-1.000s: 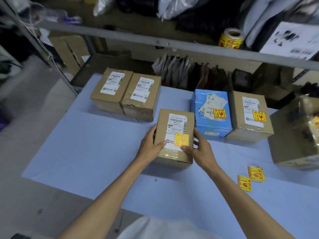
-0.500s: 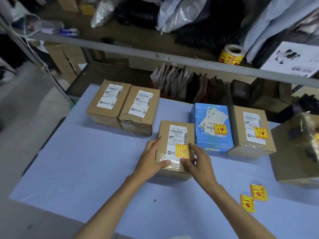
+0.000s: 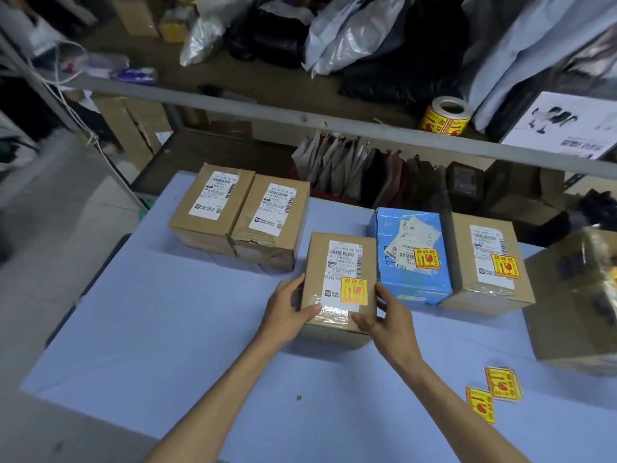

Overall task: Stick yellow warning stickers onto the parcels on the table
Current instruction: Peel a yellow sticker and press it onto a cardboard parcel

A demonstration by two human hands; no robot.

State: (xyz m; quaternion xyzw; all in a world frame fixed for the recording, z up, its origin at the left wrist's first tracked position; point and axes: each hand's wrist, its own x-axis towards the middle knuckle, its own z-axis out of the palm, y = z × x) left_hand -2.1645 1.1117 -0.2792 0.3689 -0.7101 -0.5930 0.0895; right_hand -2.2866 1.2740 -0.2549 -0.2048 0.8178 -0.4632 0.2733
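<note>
Head view. A brown parcel [image 3: 337, 262] sits on the pale blue table [image 3: 167, 329], held from both sides. The left hand [image 3: 287, 312] clasps its nine o'clock side, with the thumb laid over the taped near corner of the top and the fingers against the side wall. The right hand [image 3: 389, 320] clasps the three o'clock side, with the thumb on the top's near edge and the fingers along the right wall. At twelve o'clock from the right thumb, a yellow sticker [image 3: 353, 290] lies flat on the parcel's top, overlapping the lower right of the white shipping label [image 3: 344, 259]. It is square with red print.

At the parcel's two o'clock, just beside it, stands a blue parcel [image 3: 414, 282] bearing a second sticker [image 3: 426, 259]. At three o'clock from that, a tan parcel [image 3: 467, 262] carries a third sticker [image 3: 505, 265]. At ten o'clock, a far-left parcel [image 3: 190, 215] and a neighbouring parcel [image 3: 300, 212] stand touching, each showing a white label.

At the picture's four o'clock, two loose stickers [image 3: 502, 384] lie on the table near each other. The shelf [image 3: 267, 111] above holds a sticker roll [image 3: 445, 116] at one o'clock, among grey and black bags [image 3: 350, 35]. Below it stands what may be a row of flat packets [image 3: 334, 162], too dim to tell.
</note>
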